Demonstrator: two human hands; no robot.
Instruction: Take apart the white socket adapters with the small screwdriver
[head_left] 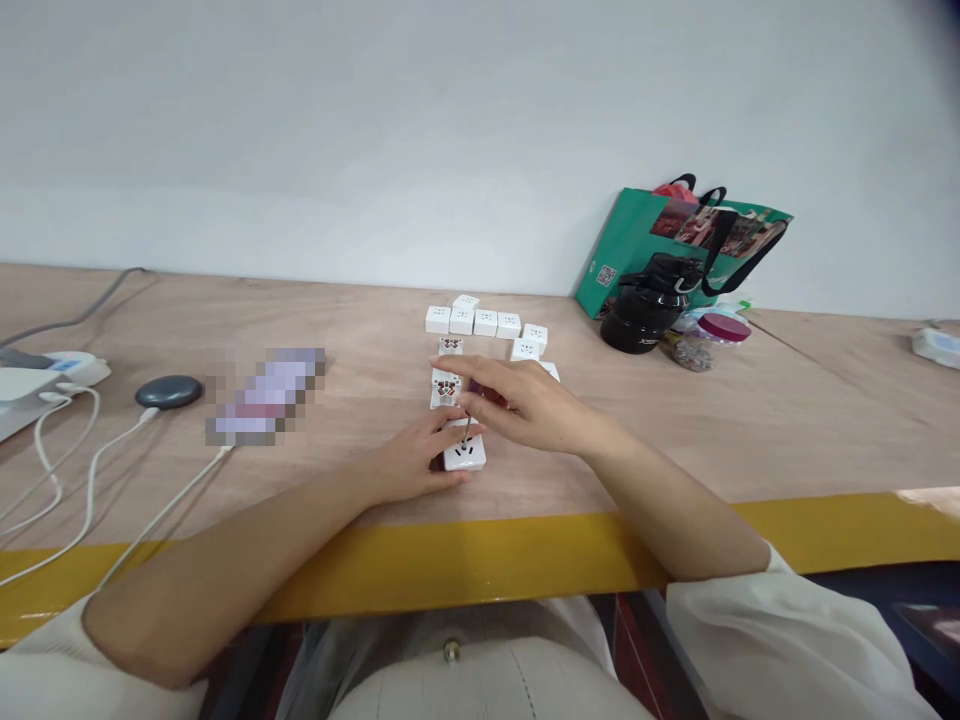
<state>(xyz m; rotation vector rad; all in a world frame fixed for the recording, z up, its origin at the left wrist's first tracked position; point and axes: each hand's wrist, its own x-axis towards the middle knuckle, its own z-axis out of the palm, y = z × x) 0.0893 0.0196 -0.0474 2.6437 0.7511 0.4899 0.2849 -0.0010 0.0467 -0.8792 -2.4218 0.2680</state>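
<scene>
No word or number can be read in full. The plainest sign is a QR code (606, 275) in black and white, printed low on the left part of the front of the green bag (626, 235); just left of it is a small pale mark, too tiny to make out. The black bottle (639, 318) in front of the bag carries a short line of white lettering (651, 341) near its base; the first letter looks like an X, and the rest is too small to tell. The screen of the phone (270, 392) is broken into coarse blocks, so any writing on it is illegible.
</scene>
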